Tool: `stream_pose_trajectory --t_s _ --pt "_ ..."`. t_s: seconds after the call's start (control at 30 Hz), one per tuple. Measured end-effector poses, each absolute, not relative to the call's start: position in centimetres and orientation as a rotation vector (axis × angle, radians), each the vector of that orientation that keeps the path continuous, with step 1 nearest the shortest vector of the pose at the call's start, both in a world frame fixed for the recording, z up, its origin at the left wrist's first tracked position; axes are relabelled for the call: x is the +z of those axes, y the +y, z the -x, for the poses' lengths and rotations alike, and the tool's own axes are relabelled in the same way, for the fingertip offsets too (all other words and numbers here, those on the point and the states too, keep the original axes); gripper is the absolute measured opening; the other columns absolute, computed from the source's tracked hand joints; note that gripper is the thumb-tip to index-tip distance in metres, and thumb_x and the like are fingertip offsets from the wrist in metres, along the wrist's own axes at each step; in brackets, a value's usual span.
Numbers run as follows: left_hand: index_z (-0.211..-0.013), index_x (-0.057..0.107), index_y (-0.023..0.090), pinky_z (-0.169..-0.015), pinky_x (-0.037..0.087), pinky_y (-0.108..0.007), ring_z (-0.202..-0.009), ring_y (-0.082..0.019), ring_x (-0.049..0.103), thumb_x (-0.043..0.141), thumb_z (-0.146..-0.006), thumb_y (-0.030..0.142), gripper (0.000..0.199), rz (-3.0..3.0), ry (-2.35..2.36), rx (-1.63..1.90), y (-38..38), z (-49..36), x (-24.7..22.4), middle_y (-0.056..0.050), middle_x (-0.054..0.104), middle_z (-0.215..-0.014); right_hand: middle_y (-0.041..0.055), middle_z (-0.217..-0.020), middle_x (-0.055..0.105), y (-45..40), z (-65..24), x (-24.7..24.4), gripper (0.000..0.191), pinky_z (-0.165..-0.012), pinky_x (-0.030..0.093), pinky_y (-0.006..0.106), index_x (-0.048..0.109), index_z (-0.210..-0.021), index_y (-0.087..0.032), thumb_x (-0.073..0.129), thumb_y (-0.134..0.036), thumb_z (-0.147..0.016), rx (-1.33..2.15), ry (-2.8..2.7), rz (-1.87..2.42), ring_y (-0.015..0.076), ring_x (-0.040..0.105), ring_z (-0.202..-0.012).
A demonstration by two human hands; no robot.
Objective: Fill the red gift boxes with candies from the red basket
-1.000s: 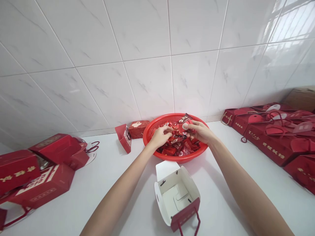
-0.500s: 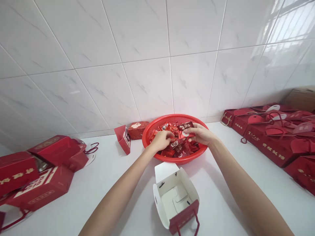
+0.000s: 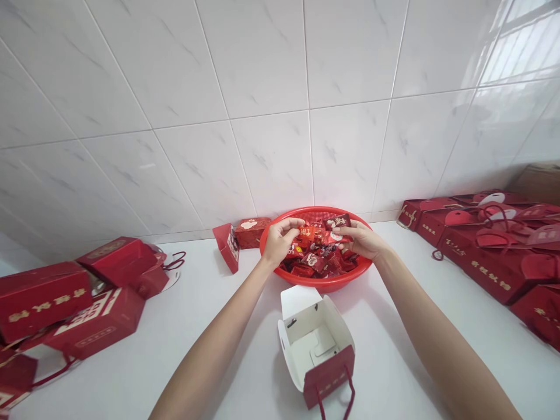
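A red plastic basket (image 3: 326,287) full of wrapped candies (image 3: 324,262) stands against the wall. Above its left part, my left hand (image 3: 280,240) pinches an orange-red wrapped candy (image 3: 305,234) between thumb and fingers. My right hand (image 3: 361,238), over the basket's right side, has its fingers closed on wrapped candies: a dark red one (image 3: 338,221) and a bright red one (image 3: 331,238). In front of the basket sits an open gift box (image 3: 330,382), white inside, red outside, with a red cord handle. Its flaps are spread, and no candy shows inside.
Red gift boxes (image 3: 105,326) are piled on the left. Flattened-looking red boxes with cords (image 3: 476,256) lie in a row on the right. Beside the basket stand a small red carton (image 3: 251,233) and a red triangular piece (image 3: 226,248). A tiled wall (image 3: 271,157) rises behind.
My left hand has lifted a little out of the candies, now with an orange-red candy in its fingers. The right hand keeps its candies. The view has shifted slightly left.
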State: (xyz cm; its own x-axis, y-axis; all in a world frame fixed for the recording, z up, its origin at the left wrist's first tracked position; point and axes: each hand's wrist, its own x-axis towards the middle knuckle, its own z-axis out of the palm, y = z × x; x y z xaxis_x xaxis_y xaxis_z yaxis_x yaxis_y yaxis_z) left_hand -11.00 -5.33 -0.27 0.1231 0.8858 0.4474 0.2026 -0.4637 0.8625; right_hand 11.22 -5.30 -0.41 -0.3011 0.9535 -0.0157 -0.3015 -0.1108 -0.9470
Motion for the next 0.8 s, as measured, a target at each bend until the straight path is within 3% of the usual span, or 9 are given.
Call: stream_pose_trajectory --t_s 0.13,0.2,0.27,0.4,0.6,0.7,0.8 --pt "-0.097 0.074 0.016 -0.084 0.058 -0.035 -0.086 -0.021 0.072 0.056 -0.076 0.021 0.028 -1.904 0.882 0.948 -9.4 12.0 2.5 -0.006 0.078 -0.089 -0.0017 -0.072 0.066 -5.2 -11.3 -0.4 0.025 -0.050 0.054 0.019 0.072 -0.084 -0.017 0.084 -0.017 -0.061 1.596 -1.154 0.832 0.0100 0.062 -0.062" --pt "-0.102 0.073 0.017 -0.085 0.057 -0.034 -0.089 -0.021 0.072 0.058 -0.079 0.021 0.028 -1.984 0.848 0.719 -11.5 12.6 3.9 -0.007 0.077 -0.095 -0.0019 -0.071 0.066 -5.3 -11.3 -0.3 0.027 -0.051 0.054 0.020 0.072 -0.086 -0.017 0.083 -0.018 -0.062 1.592 -1.187 0.817 0.0105 0.062 -0.061" --pt "-0.097 0.075 0.019 -0.087 0.055 -0.032 -0.094 -0.020 0.070 0.058 -0.083 0.023 0.022 -2.110 0.906 0.669 -13.5 13.3 4.8 -0.006 0.076 -0.101 -0.0010 -0.074 0.068 -5.8 -11.1 0.3 0.030 -0.051 0.054 0.020 0.072 -0.089 -0.017 0.084 -0.019 -0.061 1.581 -1.230 0.797 0.0115 0.063 -0.063" --pt "-0.089 0.076 0.023 -0.079 0.052 -0.029 -0.088 -0.019 0.065 0.062 -0.087 0.035 0.020 -2.310 1.200 0.530 -17.1 15.0 5.2 -0.004 0.070 -0.093 0.0018 -0.080 0.071 -8.3 -10.4 2.5 0.031 -0.052 0.054 0.023 0.072 -0.090 -0.016 0.084 -0.026 -0.064 1.590 -1.491 0.734 0.0136 0.064 -0.064" --pt "-0.110 0.072 0.027 -0.067 0.051 -0.025 -0.086 -0.019 0.065 0.059 -0.090 0.048 0.033 -2.222 1.389 0.337 -22.1 16.8 3.7 -0.004 0.070 -0.098 0.0012 -0.077 0.071 -13.3 -8.5 5.6 0.022 -0.051 0.049 0.023 0.073 -0.092 -0.017 0.076 -0.030 -0.075 1.503 -2.210 0.719 0.0135 0.063 -0.059" --pt "-0.117 0.070 0.028 -0.071 0.053 -0.026 -0.088 -0.019 0.066 0.056 -0.092 0.047 0.034 -2.157 1.370 0.369 -23.5 17.0 2.7 -0.004 0.071 -0.107 -0.0014 -0.071 0.067 -14.8 -7.8 6.1 0.015 -0.047 0.045 0.021 0.072 -0.092 -0.018 0.069 -0.028 -0.081 1.391 -2.359 0.767 0.0102 0.059 -0.052" --pt "-0.117 0.069 0.026 -0.080 0.054 -0.029 -0.090 -0.019 0.067 0.055 -0.093 0.044 0.033 -2.105 1.357 0.436 -24.1 17.2 1.9 -0.004 0.072 -0.109 0.0005 -0.082 0.068 -15.8 -7.5 6.3 0.014 -0.048 0.045 0.020 0.070 -0.094 -0.018 0.060 -0.024 -0.087 1.299 -2.432 0.758 0.0084 0.058 -0.052"
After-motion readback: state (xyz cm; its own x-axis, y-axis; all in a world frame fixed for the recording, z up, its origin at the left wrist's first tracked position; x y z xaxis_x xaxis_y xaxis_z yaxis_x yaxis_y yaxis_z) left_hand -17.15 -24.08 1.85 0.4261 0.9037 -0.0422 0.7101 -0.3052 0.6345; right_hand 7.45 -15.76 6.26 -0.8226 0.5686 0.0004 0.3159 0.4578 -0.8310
